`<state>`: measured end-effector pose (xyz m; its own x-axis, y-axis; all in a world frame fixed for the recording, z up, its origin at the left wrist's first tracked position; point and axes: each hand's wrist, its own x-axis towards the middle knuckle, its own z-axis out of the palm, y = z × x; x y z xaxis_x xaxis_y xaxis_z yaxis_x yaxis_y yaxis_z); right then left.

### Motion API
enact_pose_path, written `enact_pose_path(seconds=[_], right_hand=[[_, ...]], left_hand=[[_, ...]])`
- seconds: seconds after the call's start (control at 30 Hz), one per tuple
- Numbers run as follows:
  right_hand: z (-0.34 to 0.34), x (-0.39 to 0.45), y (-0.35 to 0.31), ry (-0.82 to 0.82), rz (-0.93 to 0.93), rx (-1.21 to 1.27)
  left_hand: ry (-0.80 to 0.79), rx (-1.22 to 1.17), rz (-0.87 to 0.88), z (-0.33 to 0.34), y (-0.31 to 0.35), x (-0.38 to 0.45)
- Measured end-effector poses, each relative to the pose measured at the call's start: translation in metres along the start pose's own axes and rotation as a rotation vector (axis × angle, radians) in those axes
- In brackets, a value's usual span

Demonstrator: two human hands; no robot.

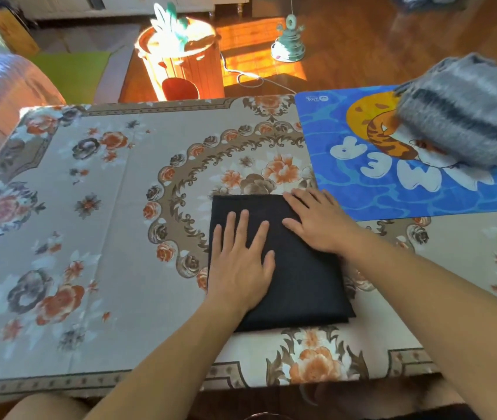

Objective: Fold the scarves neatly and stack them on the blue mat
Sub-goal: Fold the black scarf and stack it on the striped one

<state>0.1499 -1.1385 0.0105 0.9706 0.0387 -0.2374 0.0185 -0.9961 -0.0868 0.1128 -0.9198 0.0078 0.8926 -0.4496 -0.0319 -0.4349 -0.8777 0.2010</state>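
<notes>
Two scarves in view. One flat black woven scarf (295,268), folded into a rectangle, lies on the floral beige tablecloth (89,207), just left of the blue printed mat (423,192). One fuzzy grey striped scarf (462,116), folded, sits on the mat's far right part, well apart from the hands. Two bare hands, both on the black scarf: left hand (241,262) flat, fingers spread, pressing its left half; right hand (320,222) flat, fingers straight, on its upper right corner.
</notes>
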Motion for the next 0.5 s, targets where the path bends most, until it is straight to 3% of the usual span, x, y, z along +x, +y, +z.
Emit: enact_pose_path(seconds=[0.07,0.17,0.23,0.3,0.33,0.43,0.5], right_hand=[[-0.016,0.008,0.002,-0.02,-0.023,-0.039],[-0.035,0.013,0.001,-0.124,0.063,0.125],[-0.041,0.012,-0.002,-0.15,0.142,0.279],[-0.045,0.002,-0.001,-0.181,0.239,0.318],[-0.046,-0.009,0.0,-0.215,0.303,0.341],[-0.039,-0.061,0.003,-0.331,0.509,0.631],[-0.031,-0.094,-0.004,-0.329,0.546,0.793]], left_hand=[[0.038,-0.08,-0.248,-0.015,-0.002,-0.034],[-0.199,-0.16,-0.616,-0.034,-0.021,-0.074],[-0.375,-0.142,-0.615,-0.036,-0.035,-0.075],[-0.432,-0.195,-0.539,-0.038,-0.053,-0.061],[-0.372,-0.256,-0.515,-0.043,-0.062,-0.051],[0.033,-0.366,-0.591,-0.065,-0.089,-0.025],[0.102,-0.463,-0.715,-0.067,-0.094,-0.022]])
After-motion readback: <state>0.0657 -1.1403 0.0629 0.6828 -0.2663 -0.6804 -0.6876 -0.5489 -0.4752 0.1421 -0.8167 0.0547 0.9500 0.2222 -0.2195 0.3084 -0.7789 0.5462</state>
